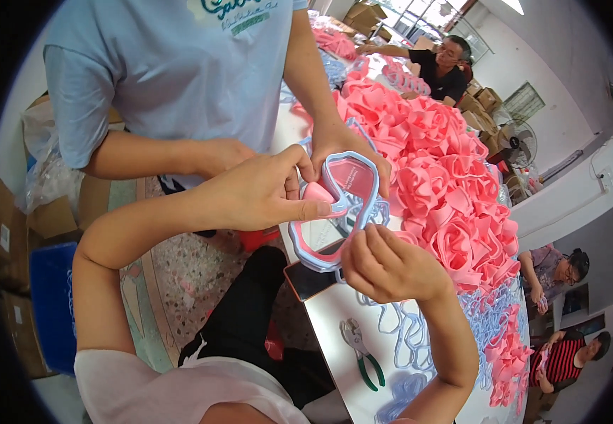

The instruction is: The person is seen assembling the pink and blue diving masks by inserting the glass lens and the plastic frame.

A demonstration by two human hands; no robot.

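Note:
A diving mask (324, 259) with a light blue frame and pink soft skirt is held up over the table's edge. My left hand (260, 191) is closed on it, thumb pressed at the pink nose part (316, 191). At the mask's lower right rim, my right hand (395, 265) is closed with its fingers bunched against the frame. A co-worker's hand (345, 145) reaches down right behind the mask; whether it touches the frame I cannot tell. Below the mask lies a dark flat device (311, 282), partly covered.
Green-handled pliers (361, 353) lie on the white table (338, 339). Loose light blue frames (411, 332) spread beside a big heap of pink soft pieces (430, 169). The co-worker (172, 63) stands close across from me. A blue bin (52, 304) and cartons stand at left.

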